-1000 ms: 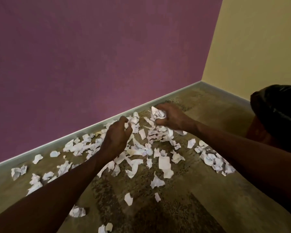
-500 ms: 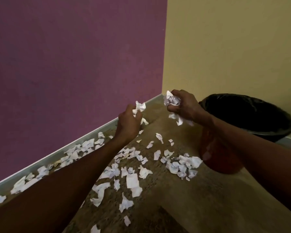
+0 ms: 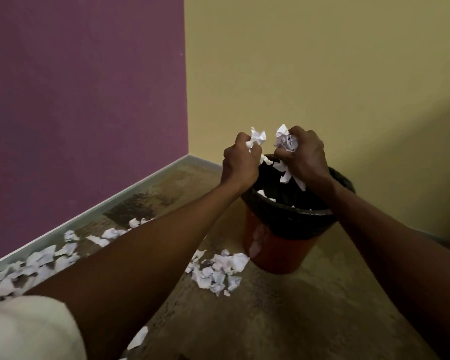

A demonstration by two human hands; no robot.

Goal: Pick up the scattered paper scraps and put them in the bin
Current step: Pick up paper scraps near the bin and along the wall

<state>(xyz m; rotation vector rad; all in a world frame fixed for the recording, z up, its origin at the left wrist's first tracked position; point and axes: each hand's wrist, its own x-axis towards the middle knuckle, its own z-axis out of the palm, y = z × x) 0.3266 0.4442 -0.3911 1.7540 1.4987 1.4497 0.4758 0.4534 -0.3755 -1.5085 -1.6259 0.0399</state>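
An orange bin (image 3: 276, 250) lined with a black bag stands in the corner, with a few white scraps showing inside. My left hand (image 3: 240, 165) hovers over its near-left rim, clenched around a bunch of crumpled white paper scraps (image 3: 257, 138). Just to the right, my right hand (image 3: 307, 157) is over the bin's mouth, gripping another wad of scraps (image 3: 285, 141), with loose ends dangling below the fist. More scraps (image 3: 218, 271) lie on the floor left of the bin, and others (image 3: 44, 258) along the skirting board.
A purple wall (image 3: 83, 100) on the left meets a yellow wall (image 3: 322, 74) behind the bin. The floor is brown patterned carpet (image 3: 283, 320). A pale cloth-covered knee (image 3: 29, 331) fills the bottom-left corner.
Both hands rose from the scrap pile on the floor and swung right with paper in them; they now hang over the bin. The view turned right toward the corner.
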